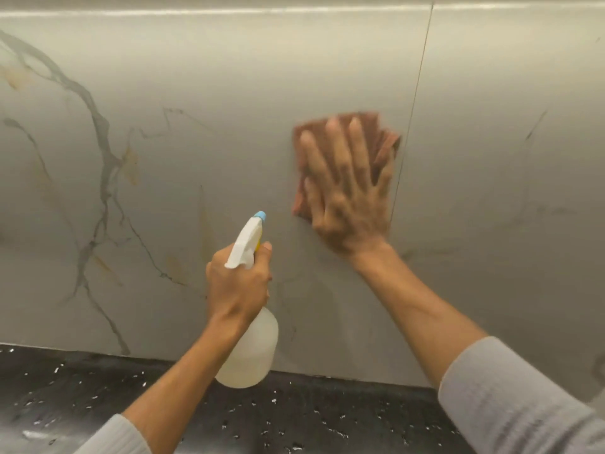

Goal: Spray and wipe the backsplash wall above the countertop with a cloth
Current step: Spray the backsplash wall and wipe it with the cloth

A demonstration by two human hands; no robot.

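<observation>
Faced a broad grey marble-look backsplash wall (229, 93), veined at left, split by a thin vertical seam (413, 103) right of centre. Met along its foot a black speckled countertop (98, 394). Pressed flat against the wall, just left of the seam, a brownish cloth (381, 139) under the right hand (347, 191), fingers (334, 142) spread wide and blurred as if sweeping. Gripped lower and to the left, clear of the wall, a translucent spray bottle (252, 352) in the left hand (237, 283), fingers curled round the neck, white head with blue nozzle (261, 216) aimed up at the wall. Best done, probably, with even palm pressure, overlapping passes, and the cloth carried across the seam where grime likely gathered.
</observation>
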